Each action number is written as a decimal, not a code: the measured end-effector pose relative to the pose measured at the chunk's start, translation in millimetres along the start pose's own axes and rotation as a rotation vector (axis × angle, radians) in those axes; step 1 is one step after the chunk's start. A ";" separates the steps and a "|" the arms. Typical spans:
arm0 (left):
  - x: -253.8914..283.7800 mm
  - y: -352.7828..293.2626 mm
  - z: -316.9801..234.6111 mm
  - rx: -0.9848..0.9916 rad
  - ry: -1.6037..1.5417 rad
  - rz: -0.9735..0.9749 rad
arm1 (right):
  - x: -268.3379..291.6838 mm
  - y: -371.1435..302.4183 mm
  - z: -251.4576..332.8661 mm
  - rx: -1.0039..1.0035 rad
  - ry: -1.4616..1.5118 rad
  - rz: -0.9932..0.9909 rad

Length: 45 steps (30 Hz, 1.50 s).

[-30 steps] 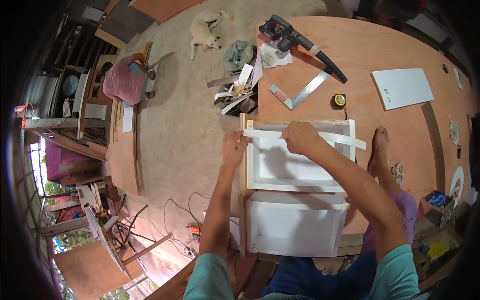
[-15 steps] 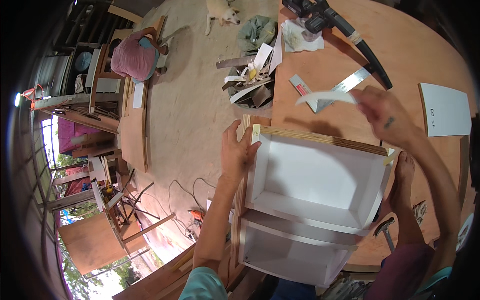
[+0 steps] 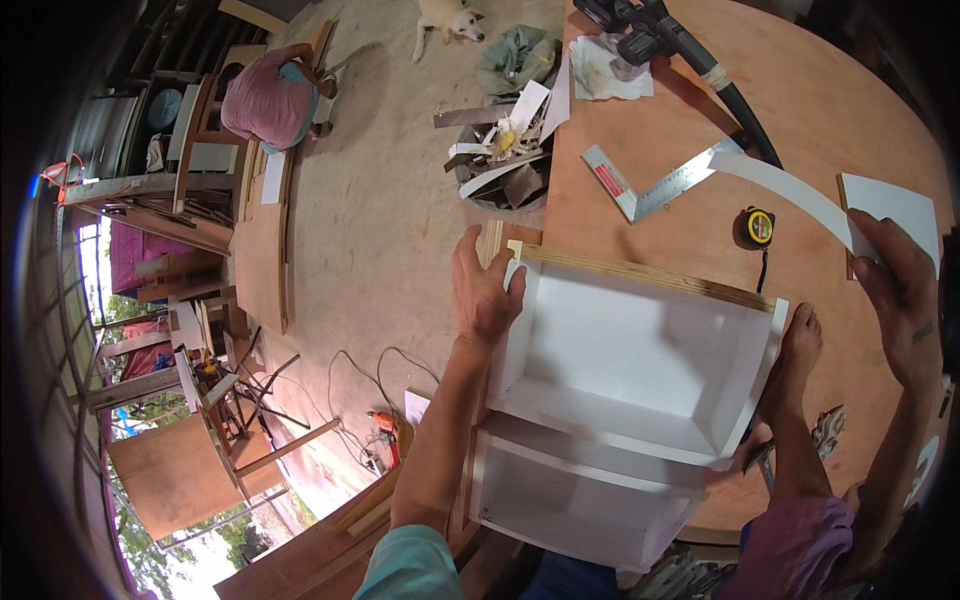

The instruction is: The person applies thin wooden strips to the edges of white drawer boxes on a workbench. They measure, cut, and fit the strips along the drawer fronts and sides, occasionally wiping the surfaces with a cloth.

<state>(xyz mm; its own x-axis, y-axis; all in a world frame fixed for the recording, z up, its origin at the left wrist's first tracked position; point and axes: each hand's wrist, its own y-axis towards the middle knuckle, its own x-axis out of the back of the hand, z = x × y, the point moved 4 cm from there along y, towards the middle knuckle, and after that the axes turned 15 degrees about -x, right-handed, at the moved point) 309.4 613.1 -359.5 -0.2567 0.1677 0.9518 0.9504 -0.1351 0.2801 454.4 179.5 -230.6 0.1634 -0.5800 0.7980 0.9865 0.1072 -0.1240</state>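
Note:
A white box like a drawer (image 3: 620,340) stands in front of me, its upper edge showing bare plywood layers (image 3: 650,277). My left hand (image 3: 485,295) grips its upper left corner, thumb on the near side and the other fingers spread along the outside. Off to the right, my right hand (image 3: 895,290) pinches one end of a thin white strip (image 3: 785,185). The strip curves away leftward above the table, its free end near the metal square (image 3: 665,195). Below the box sits a second white box (image 3: 580,500).
On the wooden table (image 3: 690,120) lie a yellow-black tape measure (image 3: 757,228), a black power tool (image 3: 690,55) and a white panel (image 3: 890,215). A bare foot (image 3: 797,350) stands beside the box. Scraps fill a bin (image 3: 505,165); a dog (image 3: 450,20) and another person (image 3: 268,105) are beyond.
My right hand has moved right, away from the box's upper edge, carrying the strip with it. The tape measure has come into sight. My left hand stays at the corner.

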 end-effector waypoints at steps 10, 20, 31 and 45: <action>-5.1 2.8 2.2 0.008 -0.104 -0.026 | -5.4 -10.3 4.2 -0.116 0.033 0.055; -3.8 -0.7 3.7 -0.012 -0.144 -0.155 | -10.8 13.3 43.3 0.112 0.081 0.167; 9.4 27.7 -0.1 -0.271 0.159 0.328 | -21.0 24.7 64.9 0.252 0.093 0.221; 42.6 5.0 49.6 0.245 -0.100 -0.122 | -8.8 10.0 47.9 0.270 0.129 0.180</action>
<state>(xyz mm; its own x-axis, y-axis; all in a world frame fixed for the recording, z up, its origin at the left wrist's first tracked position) 312.0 668.0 -323.8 -0.3643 0.2656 0.8926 0.9310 0.1296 0.3414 462.2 224.3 -210.6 0.3518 -0.6277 0.6944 0.9052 0.4172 -0.0815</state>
